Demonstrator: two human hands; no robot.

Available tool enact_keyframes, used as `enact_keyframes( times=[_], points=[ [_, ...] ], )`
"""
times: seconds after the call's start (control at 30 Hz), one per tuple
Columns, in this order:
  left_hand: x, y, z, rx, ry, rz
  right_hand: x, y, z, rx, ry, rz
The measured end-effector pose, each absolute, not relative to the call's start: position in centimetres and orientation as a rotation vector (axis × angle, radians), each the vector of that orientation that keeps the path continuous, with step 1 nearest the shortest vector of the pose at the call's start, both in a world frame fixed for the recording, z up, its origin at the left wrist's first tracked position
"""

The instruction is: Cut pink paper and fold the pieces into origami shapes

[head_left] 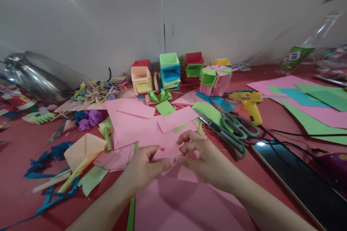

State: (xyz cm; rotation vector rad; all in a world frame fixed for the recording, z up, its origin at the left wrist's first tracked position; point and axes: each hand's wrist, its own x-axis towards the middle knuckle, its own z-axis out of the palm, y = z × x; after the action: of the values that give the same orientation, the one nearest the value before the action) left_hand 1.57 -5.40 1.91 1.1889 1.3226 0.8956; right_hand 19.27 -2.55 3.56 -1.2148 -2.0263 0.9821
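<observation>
Above the near pink sheet (pixel 187 205), the left hand (pixel 148 164) and right hand (pixel 199 155) face, fingers half curled, thumbs nearly meeting; whether they hold anything I cannot tell. Likely a paper-handling step, calling next for a light pinch. Scissors (pixel 224 120) lie right, boxes (pixel 170 60) far.

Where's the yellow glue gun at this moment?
In the head view, the yellow glue gun lies right of centre, just beyond the scissors and left of the overlapping coloured sheets.
</observation>
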Motion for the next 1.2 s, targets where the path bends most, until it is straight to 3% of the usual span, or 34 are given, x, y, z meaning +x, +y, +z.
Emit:
enact_keyframes(
  times=[0.5,1.2],
  points=[
    [1.9,-5.3,2.5,1.157,1.269,1.015,19.4,-2.3,3.8,-1.17,-1.996,0.984],
    [0.7,-4.5,1.9,1.216,1.244,0.894,20.0,-1.7,4.1,-1.199,-1.93,1.137]
  ],
)
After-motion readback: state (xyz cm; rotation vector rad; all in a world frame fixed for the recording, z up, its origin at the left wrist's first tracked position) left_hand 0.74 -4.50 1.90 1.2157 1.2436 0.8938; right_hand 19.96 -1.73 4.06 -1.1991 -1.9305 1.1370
